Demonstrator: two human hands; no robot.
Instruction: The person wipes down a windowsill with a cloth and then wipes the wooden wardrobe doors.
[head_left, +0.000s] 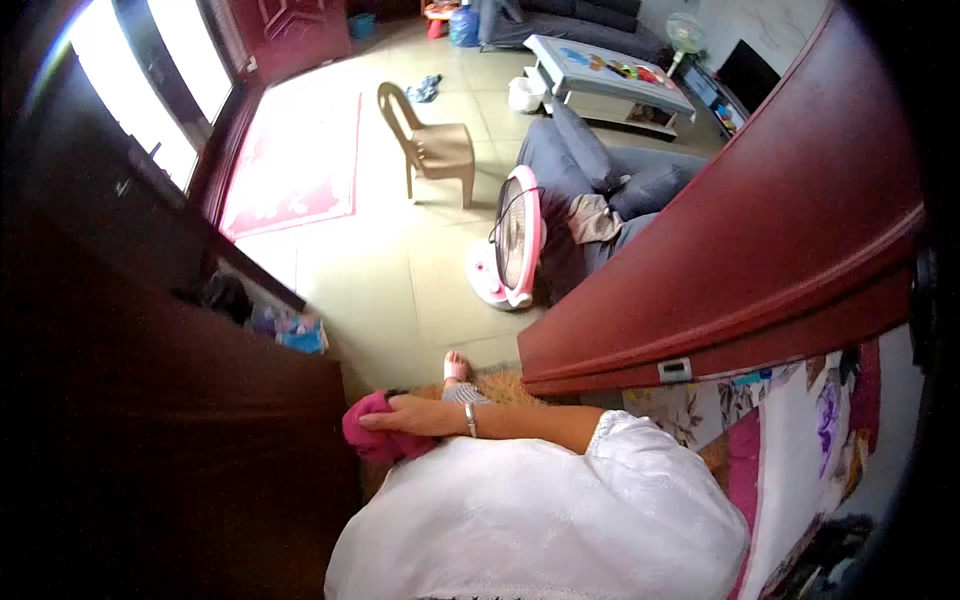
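In front of the white shirt, my right hand (415, 415) is closed around a bunched magenta cloth (372, 428). The cloth hangs a little below the fingers, close to the dark door panel on the left. A silver bracelet (471, 419) circles the wrist of that arm. My left hand is out of sight. One foot in a pink slipper (454, 368) shows beyond the forearm, by the brown mat (510, 386).
A red door (720, 230) stands at the right, a dark door panel (200, 420) at the left. Beyond the doorway are a pink fan (515, 240), a brown chair (440, 145), a red mat (300, 160), a grey sofa (560, 150) and a low table (610, 75).
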